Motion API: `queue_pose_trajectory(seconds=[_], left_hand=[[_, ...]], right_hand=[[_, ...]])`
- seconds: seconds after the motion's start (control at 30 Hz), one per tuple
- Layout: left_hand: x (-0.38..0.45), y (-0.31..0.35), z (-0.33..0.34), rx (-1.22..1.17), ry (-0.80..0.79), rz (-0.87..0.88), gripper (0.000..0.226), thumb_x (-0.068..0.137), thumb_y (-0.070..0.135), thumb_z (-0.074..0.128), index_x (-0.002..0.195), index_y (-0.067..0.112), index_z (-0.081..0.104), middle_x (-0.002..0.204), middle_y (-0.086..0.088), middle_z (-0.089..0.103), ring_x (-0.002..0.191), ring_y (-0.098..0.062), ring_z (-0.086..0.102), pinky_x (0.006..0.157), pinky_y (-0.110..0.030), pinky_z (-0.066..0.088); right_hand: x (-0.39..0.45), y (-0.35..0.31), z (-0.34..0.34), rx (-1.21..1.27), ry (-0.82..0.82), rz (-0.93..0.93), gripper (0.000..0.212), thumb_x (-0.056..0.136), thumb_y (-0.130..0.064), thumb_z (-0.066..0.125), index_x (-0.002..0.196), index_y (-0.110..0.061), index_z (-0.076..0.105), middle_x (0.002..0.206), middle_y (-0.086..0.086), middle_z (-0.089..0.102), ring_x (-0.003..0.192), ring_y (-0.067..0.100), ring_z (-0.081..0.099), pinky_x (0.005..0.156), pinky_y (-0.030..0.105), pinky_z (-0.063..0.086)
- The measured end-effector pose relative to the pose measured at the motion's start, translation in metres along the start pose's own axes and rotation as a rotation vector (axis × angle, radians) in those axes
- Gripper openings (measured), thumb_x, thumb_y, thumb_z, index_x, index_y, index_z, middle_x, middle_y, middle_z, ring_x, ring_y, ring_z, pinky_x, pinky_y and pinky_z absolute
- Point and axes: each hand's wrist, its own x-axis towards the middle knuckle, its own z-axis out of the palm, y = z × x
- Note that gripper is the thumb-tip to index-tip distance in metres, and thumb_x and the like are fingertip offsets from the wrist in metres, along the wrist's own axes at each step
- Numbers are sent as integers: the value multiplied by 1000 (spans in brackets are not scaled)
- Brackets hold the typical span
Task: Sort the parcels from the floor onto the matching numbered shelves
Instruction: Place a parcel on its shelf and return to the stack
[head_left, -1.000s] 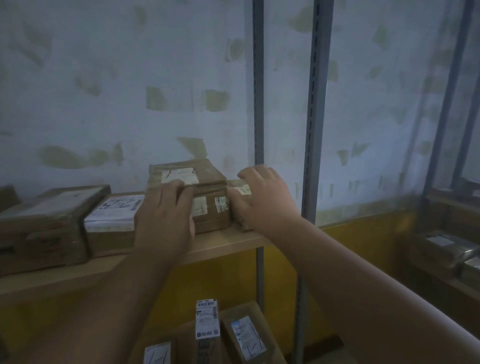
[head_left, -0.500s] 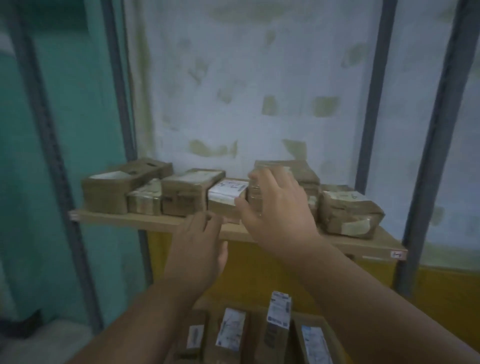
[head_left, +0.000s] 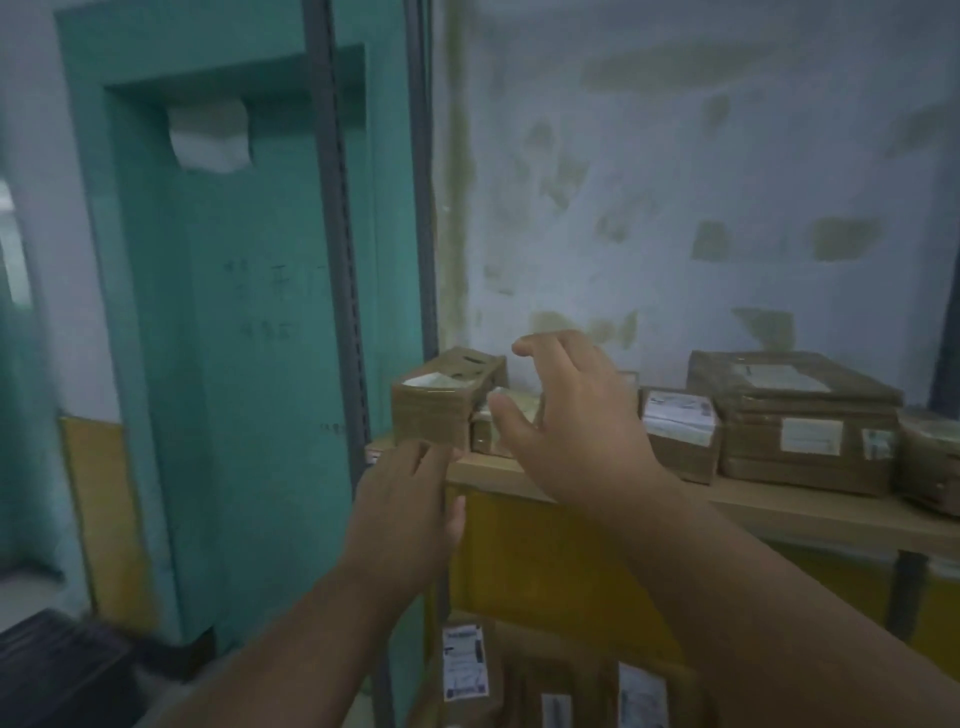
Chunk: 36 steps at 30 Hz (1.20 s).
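Note:
A wooden shelf (head_left: 753, 506) carries a row of brown cardboard parcels. The leftmost parcel (head_left: 441, 405) sits at the shelf's left end, a large taped parcel (head_left: 800, 421) stands further right, and a smaller one with a white label (head_left: 680, 431) lies between them. My right hand (head_left: 571, 431) hovers in front of the row, fingers spread, holding nothing. My left hand (head_left: 410, 514) is lower, just below the shelf's left front edge, fingers loosely together and empty. More labelled parcels (head_left: 465, 665) stand on the level below.
A grey slotted upright (head_left: 337, 234) of the rack rises left of the shelf. Behind it is a teal door and frame (head_left: 234, 338). A dark object (head_left: 57, 670) lies on the floor at lower left. The wall behind the shelf is patchy white.
The view has swung left, bringing the teal door into sight. Both hands have come off the parcels they were pressing; the left hand has dropped below the shelf edge.

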Motion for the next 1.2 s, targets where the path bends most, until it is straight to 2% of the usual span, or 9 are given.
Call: queue_pose_trajectory(seconds=[0.1,0.3,0.4,0.57,0.63,0.73,0.83,1.0,1.2], left_hand=[[9,-42,-8,-25,-23,14,42,71,21,85,109,21,65,104,-1,65,91,-25,64,77,-34,49],[51,-90,-1,-56,-38,45,39,80,26,74,116,18,63,113,-4,60,99,-28,59,83,-40,51],[77,-101,7,-66,-16,54,41,82,24,72,121,16,61,116,-7,58,102,-30,57,84,-40,50],[112,-111,16,-48,-74,84,49,93,29,63,140,22,50,129,1,54,116,-22,53,94,-36,47],[124,-111,19,-24,-100,156,51,94,30,61,144,23,48,132,2,55,118,-22,51,96,-37,47],[134,-111,24,87,-178,261,51,96,33,59,145,25,48,136,2,56,123,-23,48,98,-38,46],[138,-119,28,160,-139,333,45,93,31,63,137,26,56,125,1,62,113,-23,51,90,-38,48],[140,-140,33,274,-31,458,34,65,19,86,97,20,72,81,-1,68,78,-25,58,64,-38,47],[143,-152,30,288,-5,515,35,58,20,89,86,21,70,72,3,63,72,-23,55,60,-33,38]], right_hand=[[15,-21,30,31,-7,25,45,94,-47,59,134,-29,48,134,-7,50,121,13,46,102,36,43],[52,-14,67,10,-97,98,44,94,-41,63,135,-28,50,133,-6,51,119,14,48,98,32,43],[74,-2,90,-23,-210,127,45,95,-42,61,137,-31,49,135,-7,52,117,13,51,95,30,44],[103,21,134,-75,-448,188,47,95,-48,60,138,-32,51,131,-4,56,114,16,54,92,32,46],[111,28,143,-32,-425,249,36,98,-46,55,128,-27,60,119,-3,62,107,17,58,86,31,47],[118,31,149,-34,-369,305,29,102,-33,46,97,-15,68,95,3,68,91,22,63,77,33,51],[118,28,150,-55,-369,315,29,100,-27,49,90,-12,72,90,5,70,84,21,63,76,35,53],[112,17,157,-6,-347,364,27,99,-36,54,84,-23,72,81,-6,68,75,9,62,68,29,51],[110,3,161,19,-283,392,20,99,-38,58,97,-26,74,93,-9,70,85,8,62,76,30,53]])
